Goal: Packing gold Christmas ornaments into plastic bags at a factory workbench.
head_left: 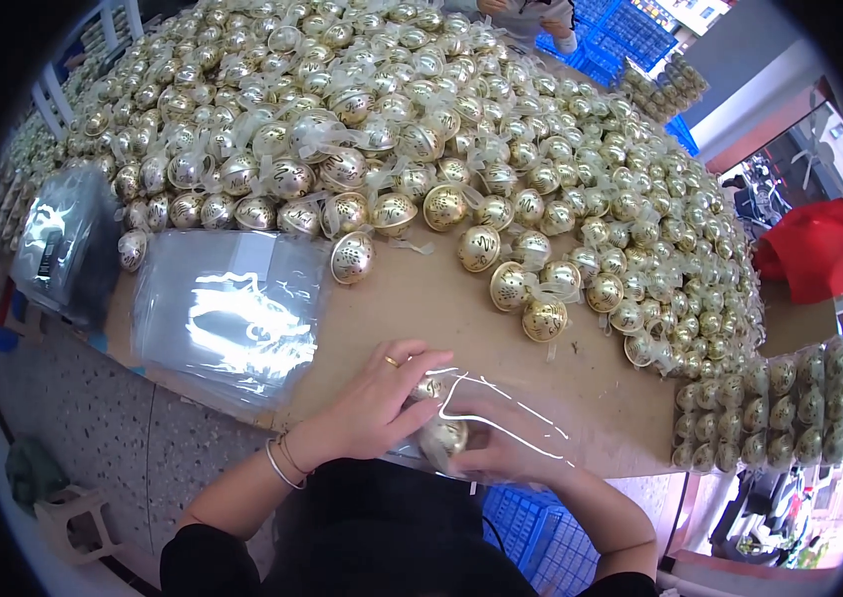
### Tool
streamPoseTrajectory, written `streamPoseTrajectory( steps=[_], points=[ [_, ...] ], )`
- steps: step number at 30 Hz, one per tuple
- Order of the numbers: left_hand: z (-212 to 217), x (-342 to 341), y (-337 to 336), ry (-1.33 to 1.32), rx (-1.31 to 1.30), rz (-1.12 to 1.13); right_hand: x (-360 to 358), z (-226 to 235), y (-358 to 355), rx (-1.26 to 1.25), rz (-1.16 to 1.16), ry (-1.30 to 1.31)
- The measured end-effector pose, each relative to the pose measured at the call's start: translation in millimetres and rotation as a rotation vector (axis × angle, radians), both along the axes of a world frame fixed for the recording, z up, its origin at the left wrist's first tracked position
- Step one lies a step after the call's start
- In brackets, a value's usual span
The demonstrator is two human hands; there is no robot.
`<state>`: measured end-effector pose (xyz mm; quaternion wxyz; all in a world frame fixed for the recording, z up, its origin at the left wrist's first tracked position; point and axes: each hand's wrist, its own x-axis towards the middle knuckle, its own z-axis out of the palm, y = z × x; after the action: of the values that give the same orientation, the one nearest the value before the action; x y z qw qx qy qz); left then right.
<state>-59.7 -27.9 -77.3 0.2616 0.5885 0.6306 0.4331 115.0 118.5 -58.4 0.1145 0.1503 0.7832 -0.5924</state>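
Note:
A clear plastic bag [511, 413] lies at the table's near edge, with gold ball ornaments [443, 436] in it. My left hand [382, 393] curls over the bag's left end, fingers closed around it and the ornaments there. Inside the bag, my right hand [496, 448] shows through the film, its fingers closed against the nearer gold ornament. Just to the left lies a stack of flat clear bags [227, 308]. A large heap of gold ball ornaments [342, 169] with pale ribbons covers the far part of the table; a few loose ones sit near my hands.
Packed ornaments in clear wrap [760, 413] stand at the right edge. A second stack of clear bags [63, 244] lies far left. Beyond the heap are another person's hands [531, 15] and blue crates [611, 40]. A red cloth [820, 249] hangs at right; a stool [78, 522] stands on the floor.

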Motion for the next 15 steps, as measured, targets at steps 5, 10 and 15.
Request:
streamPoseTrajectory(
  steps=[5, 10, 15],
  points=[
    [-5, -6, -3, 0.053, 0.011, -0.024, -25, 9, -28, 0.001, -0.106, -0.202],
    [4, -12, -15, 0.079, -0.059, -0.027, 18, 5, 52, -0.015, 0.276, -0.134],
    [10, -11, -10, 0.130, -0.094, -0.010, -56, 79, 58, 1.154, -0.573, -0.190]
  ],
)
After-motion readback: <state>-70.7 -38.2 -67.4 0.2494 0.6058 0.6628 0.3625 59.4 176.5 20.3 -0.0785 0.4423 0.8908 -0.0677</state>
